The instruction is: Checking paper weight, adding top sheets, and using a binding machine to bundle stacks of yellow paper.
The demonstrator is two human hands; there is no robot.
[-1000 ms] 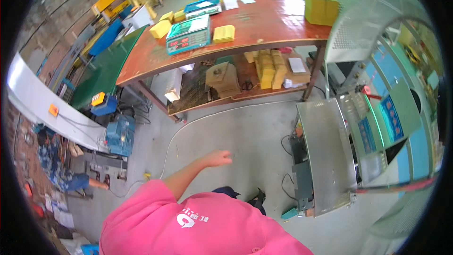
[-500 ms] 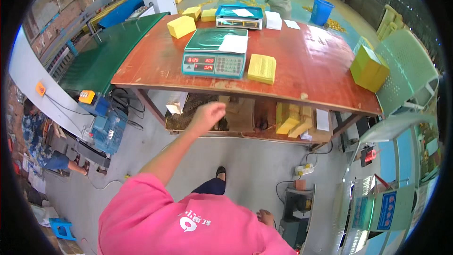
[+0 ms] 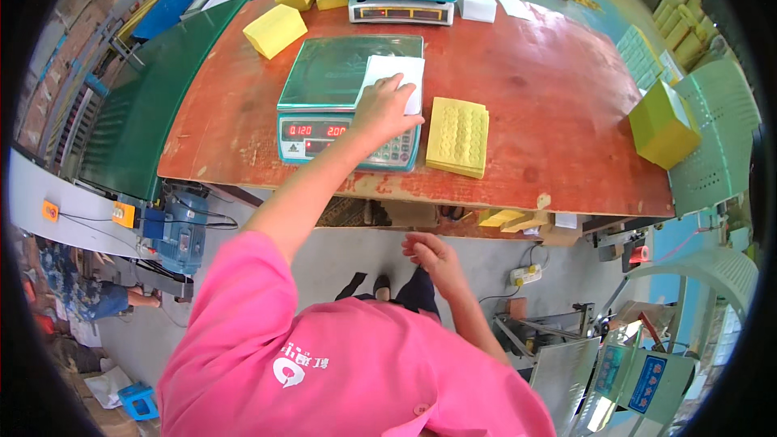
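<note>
My left hand [image 3: 384, 110] reaches over the teal digital scale [image 3: 350, 163] on the table. Its fingers are bent and apart over a stack of white paper sheets [image 3: 374, 71] on the scale's green pan, with the thumb out to the right. Whether the fingertips press on the sheets I cannot tell. My right hand [image 3: 434, 260] hangs in front of the table's near edge, loosely curled, fingers apart, holding nothing visible. Right of the scale lies a stack of yellow embossed paper sheets [image 3: 457, 136]. The scale's red display is lit, partly hidden by my left forearm.
The red-brown table [image 3: 550, 129] also bears a second scale [image 3: 401, 12], a white paper stack [image 3: 476, 2] and yellow paper blocks [image 3: 275, 31]. A yellow block [image 3: 665, 125] stands at the right edge by a green chair [image 3: 724, 133]. Left is a green conveyor belt [image 3: 174, 73].
I have come closer to the table. My left hand has moved from before its edge onto the scale's white sheets. My right hand has risen from low beside my body to near the table's front.
</note>
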